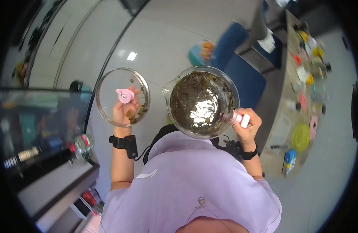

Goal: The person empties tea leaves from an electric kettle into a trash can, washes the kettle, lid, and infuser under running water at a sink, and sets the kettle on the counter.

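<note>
My right hand (248, 125) is closed around the pink and white handle (241, 119) of a clear glass saucepan (166, 92), which has a pouring spout on its left side. Dark leafy bits in liquid (186, 93) fill much of the pan, and light glares off the surface. To the left, a round glass lid (109, 79) with a metal rim is in my left hand (126, 110), which shows through the glass beneath it. The lid's pink knob (125, 96) has a screw at its centre. Brown-green leaf scraps (141, 110) cling to the lid's right side.
At right runs a long table (278, 120) cluttered with bottles, a yellow-green round item (301, 138) and a blue box (290, 161). A blue chair (241, 77) stands ahead. On the left are a dark glass tank (47, 120) and a plastic bottle (84, 144).
</note>
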Tool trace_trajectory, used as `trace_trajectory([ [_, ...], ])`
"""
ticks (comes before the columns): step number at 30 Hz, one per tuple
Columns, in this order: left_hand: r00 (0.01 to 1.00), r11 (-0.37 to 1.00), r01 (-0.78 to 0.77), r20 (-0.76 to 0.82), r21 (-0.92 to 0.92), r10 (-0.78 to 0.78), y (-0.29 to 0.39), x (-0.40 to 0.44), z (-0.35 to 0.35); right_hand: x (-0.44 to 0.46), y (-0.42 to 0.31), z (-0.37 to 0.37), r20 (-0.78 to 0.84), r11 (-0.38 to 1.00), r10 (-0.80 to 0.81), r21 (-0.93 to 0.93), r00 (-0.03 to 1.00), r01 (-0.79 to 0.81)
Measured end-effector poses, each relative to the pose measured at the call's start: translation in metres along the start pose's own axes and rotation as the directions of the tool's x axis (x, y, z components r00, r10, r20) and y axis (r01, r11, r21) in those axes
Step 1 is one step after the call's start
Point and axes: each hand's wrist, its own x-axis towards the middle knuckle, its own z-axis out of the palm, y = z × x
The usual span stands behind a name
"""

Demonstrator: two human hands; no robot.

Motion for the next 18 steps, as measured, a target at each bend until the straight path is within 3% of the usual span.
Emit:
trace_trajectory([
  [2,0.99,0.988,-0.13,-0.052,0.082,0.134,-0.007,0.003,-0.014,0.042,0.022,-0.023,0.094,0.993,-0.101,-0.047,0.99,0.106],
  [3,0.989,0.989,-0.131,-0.059,0.069,0.135,-0.037,0.009,-0.027,0.047,0.067,-0.049,0.079,0.994,-0.066,0.096,0.995,0.058],
  [4,0.965,0.971,-0.22,-0.127,0.091,0.23,-0.043,0.011,-0.013,0.074,0.078,-0.058,0.059,0.975,-0.145,0.181,0.988,0.132],
  [5,0.929,0.949,-0.288,-0.202,0.125,0.308,-0.056,0.018,0.001,0.098,0.108,-0.072,0.075,0.929,-0.073,0.367,0.995,0.041],
  [6,0.884,0.923,-0.353,-0.269,0.153,0.383,-0.07,0.029,0.014,0.131,0.132,-0.08,0.078,0.938,-0.017,0.345,0.997,-0.011],
  [7,0.906,0.912,-0.389,-0.125,0.134,0.405,-0.087,0.044,0.013,0.164,0.156,-0.088,0.081,0.944,0.039,0.324,0.996,-0.063],
  [8,0.875,0.896,-0.416,-0.2,0.156,0.441,-0.114,0.068,0.015,0.197,0.18,-0.097,0.084,0.946,0.094,0.304,0.992,-0.116],
  [9,0.839,0.882,-0.435,-0.274,0.182,0.47,-0.142,0.098,0.024,0.237,0.205,-0.095,0.159,0.974,0.045,0.212,0.986,-0.078],
  [10,0.804,0.849,-0.508,-0.273,0.145,0.527,-0.071,0.018,0.01,0.19,0.101,-0.024,0.21,0.992,-0.1,0.101,0.973,0.08],
  [11,0.71,0.803,-0.481,-0.382,0.351,0.592,-0.076,0.017,0.017,0.196,0.095,0.004,0.24,0.975,-0.129,0.209,0.962,0.078],
  [12,0.744,0.807,-0.513,-0.318,0.294,0.588,-0.078,0.023,0.031,0.218,0.094,0.021,0.275,0.944,-0.159,0.324,0.948,0.064],
  [14,0.79,0.804,-0.568,-0.154,0.176,0.593,-0.063,0.024,0.04,0.246,0.099,0.038,0.336,0.907,-0.029,0.404,0.941,-0.116],
  [16,0.69,0.769,-0.603,-0.345,0.21,0.636,-0.051,0.027,0.058,0.277,0.099,0.044,0.383,0.843,-0.137,0.529,0.913,-0.095],
  [17,0.637,0.754,-0.626,-0.426,0.199,0.642,-0.034,0.001,0.048,0.26,0.084,0.06,0.452,0.845,-0.144,0.519,0.88,-0.129],
  [18,0.582,0.74,-0.644,-0.504,0.194,0.638,-0.03,0.004,0.055,0.266,0.076,0.067,0.472,0.894,-0.191,0.446,0.861,-0.046],
])
